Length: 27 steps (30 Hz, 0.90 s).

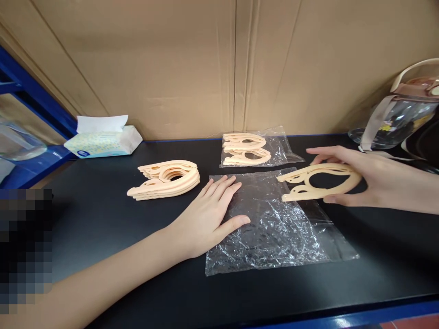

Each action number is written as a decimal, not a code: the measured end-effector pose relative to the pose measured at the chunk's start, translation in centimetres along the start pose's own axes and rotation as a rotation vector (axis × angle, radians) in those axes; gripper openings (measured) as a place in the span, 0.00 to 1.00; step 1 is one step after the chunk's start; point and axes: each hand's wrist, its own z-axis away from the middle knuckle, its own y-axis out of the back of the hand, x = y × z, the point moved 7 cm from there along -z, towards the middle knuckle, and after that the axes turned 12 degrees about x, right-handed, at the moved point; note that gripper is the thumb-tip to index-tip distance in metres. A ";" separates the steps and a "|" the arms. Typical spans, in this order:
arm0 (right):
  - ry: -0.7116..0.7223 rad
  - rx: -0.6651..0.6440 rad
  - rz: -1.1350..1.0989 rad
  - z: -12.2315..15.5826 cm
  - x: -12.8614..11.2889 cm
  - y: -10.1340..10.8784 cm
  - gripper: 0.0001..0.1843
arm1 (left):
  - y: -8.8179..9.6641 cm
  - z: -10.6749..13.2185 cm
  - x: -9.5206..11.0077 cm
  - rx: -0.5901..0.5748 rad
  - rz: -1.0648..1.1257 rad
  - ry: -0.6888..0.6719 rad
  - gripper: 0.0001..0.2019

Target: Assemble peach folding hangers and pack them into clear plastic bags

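My left hand [217, 210] lies flat with its fingers stretched out on the left side of a clear plastic bag [267, 233]. My right hand [363, 178] grips a beige folded clothes hanger [331, 189] by its rounded end, thumb on the near side and fingers on the far side. The hanger's two narrow ends point left, over the bag's upper right part. Left of my left hand sits a stack of several like hangers [168, 180]. Behind the bag, another clear bag [279, 151] contains folded hangers [245, 148].
A tissue pack [103, 141] stands at the back left, near a blue metal frame [37, 105]. At the back right is a clear water bottle [394, 123] with a strap. Brown cardboard [185, 68] rises behind the black tabletop [274, 297].
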 end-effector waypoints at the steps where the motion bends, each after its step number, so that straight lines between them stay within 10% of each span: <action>1: 0.009 -0.007 0.006 -0.1 -0.6 -0.5 0.38 | 0.0 0.0 0.0 -0.003 -0.005 -0.001 0.35; 9: 0.149 0.016 -0.060 -0.7 -4.4 -4.1 0.40 | 0.0 0.1 0.1 -0.020 -0.015 0.011 0.35; 27: 0.042 -0.034 -0.173 -0.5 -2.2 -4.1 0.34 | 0.1 0.2 0.0 0.012 -0.023 0.017 0.36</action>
